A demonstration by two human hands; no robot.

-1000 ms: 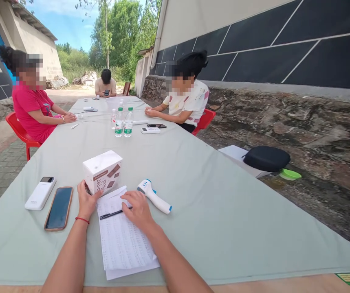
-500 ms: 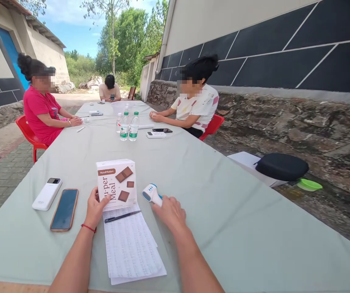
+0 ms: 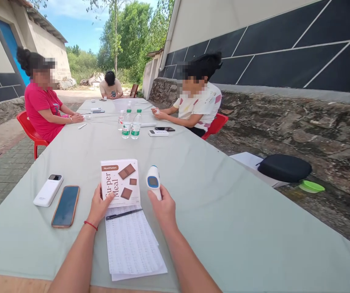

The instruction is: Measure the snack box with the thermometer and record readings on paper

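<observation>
My left hand [image 3: 100, 206] grips the lower left side of a white carton [image 3: 128, 178] printed with brown chocolate squares, thumb across its front. The carton stands upright at the top of some written sheets of paper [image 3: 135, 248]. Across those sheets lies a black pen [image 3: 124, 214]. In my right hand [image 3: 165, 209] is a white and blue infrared thermometer [image 3: 154, 181], held upright by its handle with the small screen facing me. It is just right of the carton, a gap between them. My fingers behind the handle are partly hidden.
Left of my hands lie a white power bank [image 3: 48, 190] and a phone [image 3: 65, 206]. Water bottles [image 3: 136, 124] stand mid-table, near another phone [image 3: 164, 129]. People sit along both sides and at the far end. A black case [image 3: 285, 167] rests beyond the table's right edge.
My right hand has lifted and turned the thermometer from lying tilted to upright, so its screen faces me. My left hand stays on the carton, now tilted slightly differently. The view shifted a little.
</observation>
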